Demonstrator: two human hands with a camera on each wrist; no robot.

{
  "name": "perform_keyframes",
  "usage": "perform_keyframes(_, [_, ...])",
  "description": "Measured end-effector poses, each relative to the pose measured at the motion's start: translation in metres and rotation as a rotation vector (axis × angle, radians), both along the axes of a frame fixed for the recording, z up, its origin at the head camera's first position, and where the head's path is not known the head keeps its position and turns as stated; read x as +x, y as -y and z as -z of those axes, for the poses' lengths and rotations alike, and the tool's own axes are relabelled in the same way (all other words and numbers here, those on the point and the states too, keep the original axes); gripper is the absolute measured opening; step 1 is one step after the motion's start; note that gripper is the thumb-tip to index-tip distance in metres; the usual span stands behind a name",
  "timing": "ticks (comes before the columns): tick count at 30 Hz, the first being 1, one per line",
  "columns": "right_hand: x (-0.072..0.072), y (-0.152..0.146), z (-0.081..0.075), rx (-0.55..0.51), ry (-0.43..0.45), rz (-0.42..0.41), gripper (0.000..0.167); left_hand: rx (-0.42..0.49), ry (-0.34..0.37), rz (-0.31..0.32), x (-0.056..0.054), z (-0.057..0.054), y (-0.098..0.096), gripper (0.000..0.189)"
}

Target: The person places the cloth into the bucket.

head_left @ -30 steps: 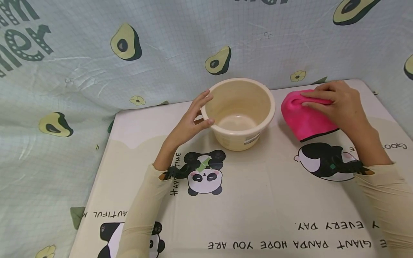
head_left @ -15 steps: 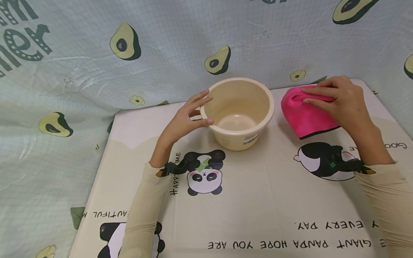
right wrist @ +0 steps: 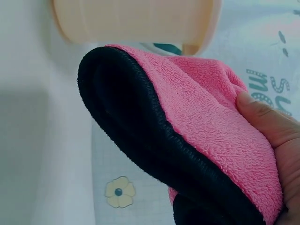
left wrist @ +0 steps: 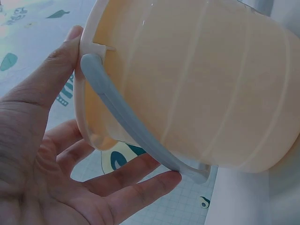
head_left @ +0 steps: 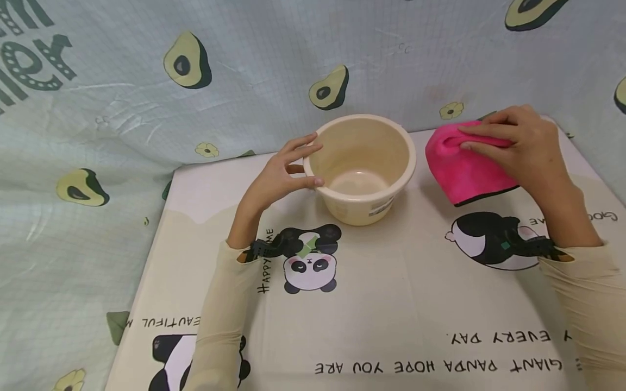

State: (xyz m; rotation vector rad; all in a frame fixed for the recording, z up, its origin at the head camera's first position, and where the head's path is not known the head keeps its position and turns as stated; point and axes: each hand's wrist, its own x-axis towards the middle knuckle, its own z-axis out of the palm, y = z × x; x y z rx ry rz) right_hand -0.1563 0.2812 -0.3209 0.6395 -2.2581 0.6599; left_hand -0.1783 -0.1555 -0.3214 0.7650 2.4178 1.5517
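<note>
Pink cloth (head_left: 469, 168) with dark edging (right wrist: 178, 146) pinched in right hand (head_left: 530, 144), folded at top, apparently clear of desk (head_left: 386, 304), beside bucket (head_left: 354, 210), not touching in head view. Left hand (head_left: 276, 178) spread wide, holding bucket by rim (head_left: 362, 199); contact with handle (left wrist: 131, 123) uncertain. Done, as judged: cloth picked up, bucket upright and steadied. Left, as judged: setting cloth down, releasing both. Cloth outside bucket.

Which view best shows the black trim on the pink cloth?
The right wrist view: the black trim edges the pink cloth, large and close. The head view shows just a thin line at the cloth's lower edge; the left wrist view, none.
</note>
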Motion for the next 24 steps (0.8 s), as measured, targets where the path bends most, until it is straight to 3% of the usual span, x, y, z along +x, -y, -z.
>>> perform_keyframes(5, [0.005,0.005,-0.011,-0.033,0.005,0.027,0.080,0.020,0.019,0.002,-0.001,0.001,0.001,0.071])
perform_keyframes(11, [0.016,0.016,-0.025,-0.143,0.064,0.116,0.028,0.031,0.011,0.001,-0.001,0.001,0.000,0.070])
perform_keyframes(17, [0.022,0.019,-0.038,-0.220,0.089,0.089,0.039,0.031,0.011,-0.002,-0.001,0.000,0.000,0.069])
perform_keyframes(24, [0.028,0.023,-0.047,-0.294,0.116,0.003,0.034,0.026,0.025,-0.005,0.001,-0.001,-0.001,0.068])
